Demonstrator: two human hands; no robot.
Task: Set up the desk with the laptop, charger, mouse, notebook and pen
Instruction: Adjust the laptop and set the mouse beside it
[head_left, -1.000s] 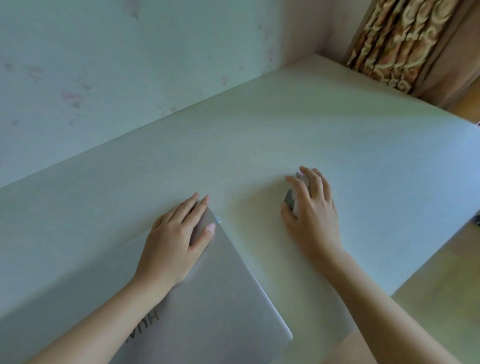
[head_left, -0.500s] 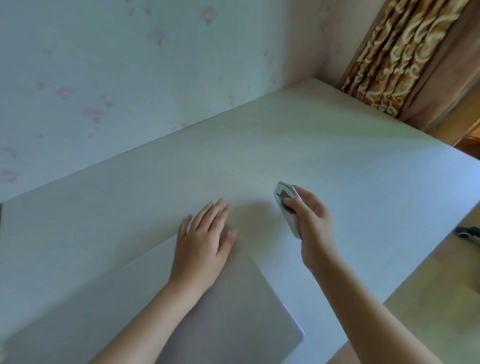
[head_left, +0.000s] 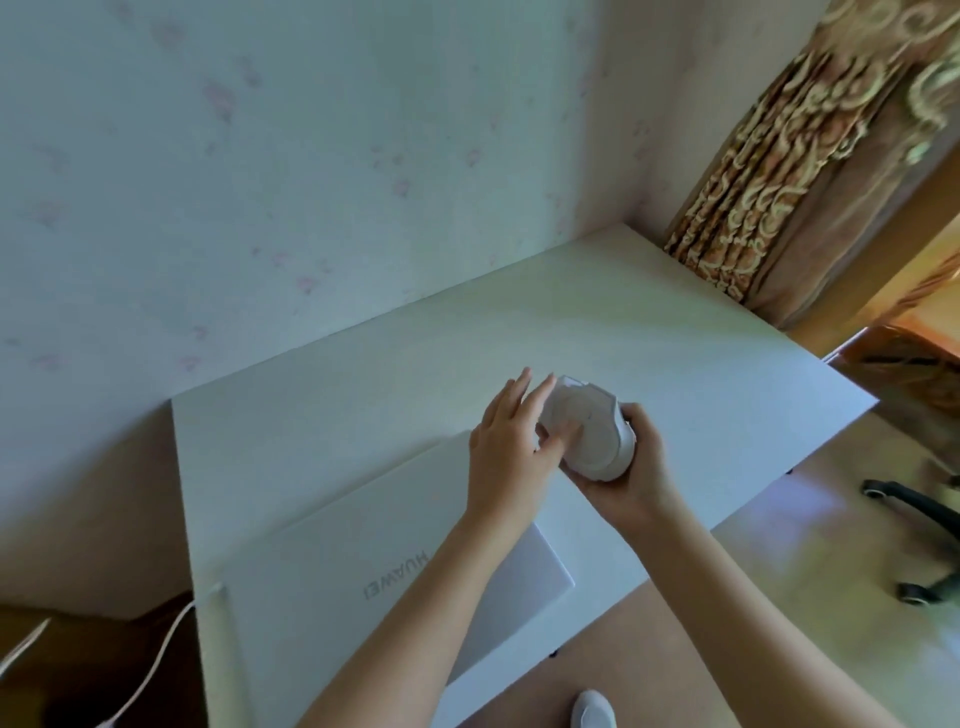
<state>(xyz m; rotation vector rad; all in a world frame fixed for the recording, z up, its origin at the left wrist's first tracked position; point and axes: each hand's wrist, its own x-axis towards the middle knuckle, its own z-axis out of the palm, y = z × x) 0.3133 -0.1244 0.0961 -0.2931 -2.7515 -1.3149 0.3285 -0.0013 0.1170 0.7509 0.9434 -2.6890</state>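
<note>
A white mouse (head_left: 592, 434) is held upside down above the white desk (head_left: 675, 364), its flat underside facing me. My right hand (head_left: 631, 462) grips it from below and the right. My left hand (head_left: 511, 452) touches the underside with thumb and fingertips, fingers spread. The closed silver laptop (head_left: 363, 561) lies flat at the near left of the desk, partly under my left forearm. A white charger cable (head_left: 156, 660) hangs off the desk's left edge by the laptop's corner. No notebook or pen is in view.
The desk stands against a pale flowered wall (head_left: 260, 182). A patterned curtain (head_left: 810, 156) hangs at the far right corner. A black chair base with castors (head_left: 914, 545) stands on the floor to the right. A white shoe (head_left: 592, 709) shows at the bottom.
My right hand lifted the mouse off the desk and turned it underside up. My left hand left the laptop lid and came over to the mouse. The camera pulled back.
</note>
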